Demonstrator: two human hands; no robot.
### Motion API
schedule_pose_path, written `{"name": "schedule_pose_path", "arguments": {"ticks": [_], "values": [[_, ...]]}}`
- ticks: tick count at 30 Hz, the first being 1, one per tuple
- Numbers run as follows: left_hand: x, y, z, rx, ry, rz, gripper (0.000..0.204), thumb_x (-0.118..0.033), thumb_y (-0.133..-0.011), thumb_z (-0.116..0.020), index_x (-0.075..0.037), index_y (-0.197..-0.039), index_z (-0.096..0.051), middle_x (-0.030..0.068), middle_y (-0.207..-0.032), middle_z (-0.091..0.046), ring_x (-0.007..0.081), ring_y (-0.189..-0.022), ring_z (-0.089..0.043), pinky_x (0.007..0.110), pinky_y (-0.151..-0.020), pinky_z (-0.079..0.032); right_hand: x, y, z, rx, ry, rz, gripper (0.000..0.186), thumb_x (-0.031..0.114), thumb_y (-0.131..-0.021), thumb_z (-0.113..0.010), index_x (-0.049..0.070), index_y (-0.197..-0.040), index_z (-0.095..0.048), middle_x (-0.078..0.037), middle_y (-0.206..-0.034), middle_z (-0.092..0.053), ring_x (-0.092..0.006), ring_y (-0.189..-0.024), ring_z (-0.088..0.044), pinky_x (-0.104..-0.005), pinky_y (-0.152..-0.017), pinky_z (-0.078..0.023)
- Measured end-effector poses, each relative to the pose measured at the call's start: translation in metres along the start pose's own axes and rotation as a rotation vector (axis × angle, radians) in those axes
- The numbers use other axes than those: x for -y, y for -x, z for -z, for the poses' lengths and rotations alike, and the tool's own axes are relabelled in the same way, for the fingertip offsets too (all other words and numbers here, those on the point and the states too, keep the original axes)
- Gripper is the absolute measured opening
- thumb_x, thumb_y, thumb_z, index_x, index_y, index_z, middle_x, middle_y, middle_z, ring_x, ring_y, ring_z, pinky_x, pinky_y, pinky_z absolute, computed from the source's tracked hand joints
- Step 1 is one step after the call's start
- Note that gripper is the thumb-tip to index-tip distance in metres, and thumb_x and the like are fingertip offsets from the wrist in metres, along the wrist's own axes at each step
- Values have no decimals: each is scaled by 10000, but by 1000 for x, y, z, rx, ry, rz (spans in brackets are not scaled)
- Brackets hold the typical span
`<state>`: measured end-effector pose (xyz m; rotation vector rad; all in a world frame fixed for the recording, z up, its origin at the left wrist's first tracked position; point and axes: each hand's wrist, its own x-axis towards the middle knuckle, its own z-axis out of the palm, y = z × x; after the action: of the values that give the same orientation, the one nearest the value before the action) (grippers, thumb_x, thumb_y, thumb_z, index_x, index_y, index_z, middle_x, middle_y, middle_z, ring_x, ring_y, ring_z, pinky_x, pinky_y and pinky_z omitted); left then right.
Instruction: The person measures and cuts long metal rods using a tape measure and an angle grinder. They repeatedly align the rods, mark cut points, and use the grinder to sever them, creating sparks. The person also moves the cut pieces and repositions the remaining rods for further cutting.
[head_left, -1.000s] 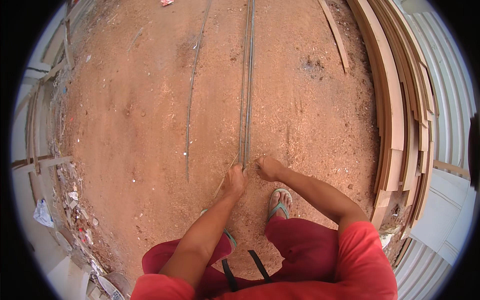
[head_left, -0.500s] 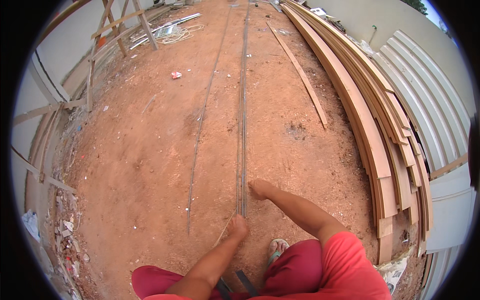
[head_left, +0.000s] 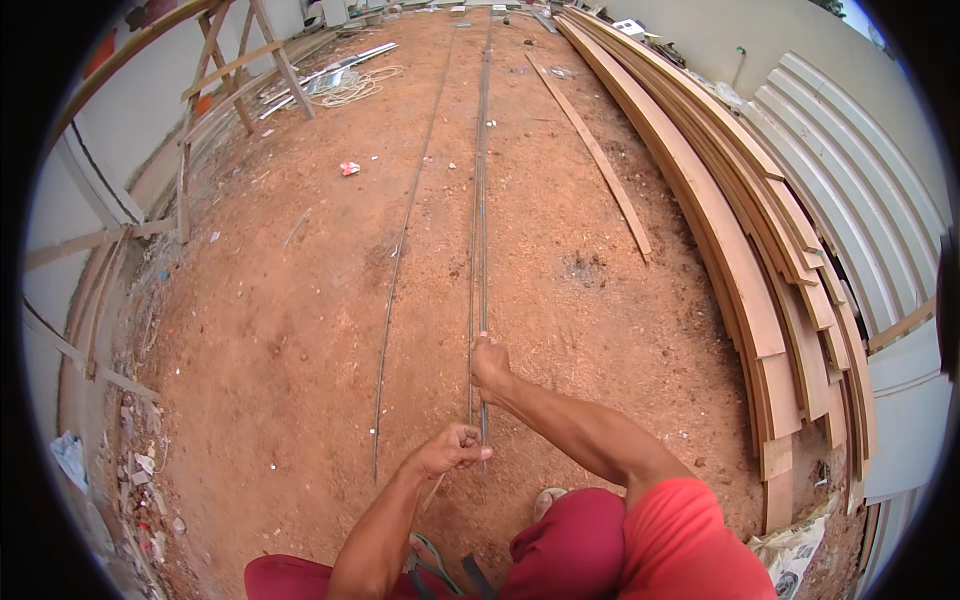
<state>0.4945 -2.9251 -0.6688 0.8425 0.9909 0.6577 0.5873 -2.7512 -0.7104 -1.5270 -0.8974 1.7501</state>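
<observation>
Several long, thin dark steel rods (head_left: 478,250) lie together on the reddish ground, running away from me. My right hand (head_left: 488,367) is closed around part of this bundle a little way up from its near end. Closer to me, my left hand (head_left: 452,450) has its fingers curled beside the near end of the rods, its thumb reaching to them. From under that hand trails a thin pale strip (head_left: 432,494), which it seems to grip; the strip's upper part is hidden. A separate steel rod (head_left: 396,255) lies to the left.
A long stack of wooden boards (head_left: 715,230) lines the right, with corrugated sheets (head_left: 850,190) behind. One narrow board (head_left: 600,160) lies alone before the stack. Wooden trestle legs (head_left: 225,80) and a pale coiled cable (head_left: 358,86) are at far left. Rubble (head_left: 140,470) edges the left.
My right hand has moved left from beside the rods and closed on them. My left hand has shifted slightly left, its thumb now stretched toward the rods. The view has tilted slightly.
</observation>
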Motion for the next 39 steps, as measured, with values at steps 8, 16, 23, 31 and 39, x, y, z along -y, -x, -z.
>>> {"name": "schedule_pose_path", "arguments": {"ticks": [8, 16, 23, 31, 39], "values": [[59, -33, -16, -140, 18, 92, 244, -218, -956, -777, -86, -852, -598, -66, -616, -493, 38, -517, -415, 236, -471, -305, -92, -74, 34, -161, 216, 272, 321, 299, -1119, -403, 71, -922, -512, -34, -631, -467, -161, -463, -454, -360, -390, -361], [62, -51, 0, -131, -209, 46, 238, -245, -999, -708, -76, -860, -616, -65, -655, -494, 56, -567, -412, 282, -503, -324, -22, -30, 42, 150, 190, -51, 278, 265, -1108, -446, 33, -984, -536, -76, -724, -556, -189, -528, -545, -383, -458, -475], [87, -64, 17, -238, -499, 141, 266, -257, -937, -731, 4, -924, -684, 4, -679, -546, 132, -626, -497, 364, -587, -414, -63, 13, 70, 303, 429, -51, 194, 193, -1077, -552, 8, -1063, -611, -83, -880, -651, -163, -711, -623, -336, -571, -537], [66, -62, 29, -220, -451, 255, 215, -196, -958, -717, 3, -881, -695, 64, -699, -664, 159, -660, -607, 349, -613, -470, -93, 56, 82, 352, 490, 52, 190, 163, -1028, -656, -12, -954, -677, -67, -758, -660, -136, -641, -616, -329, -561, -528], [80, -83, 45, -597, -853, 286, 249, -193, -909, -763, 51, -919, -714, 254, -891, -718, 358, -873, -727, 476, -784, -550, -123, 30, 83, 216, 694, 120, 227, 204, -988, -723, -11, -919, -696, -70, -644, -629, -143, -576, -606, -348, -509, -498]]}}
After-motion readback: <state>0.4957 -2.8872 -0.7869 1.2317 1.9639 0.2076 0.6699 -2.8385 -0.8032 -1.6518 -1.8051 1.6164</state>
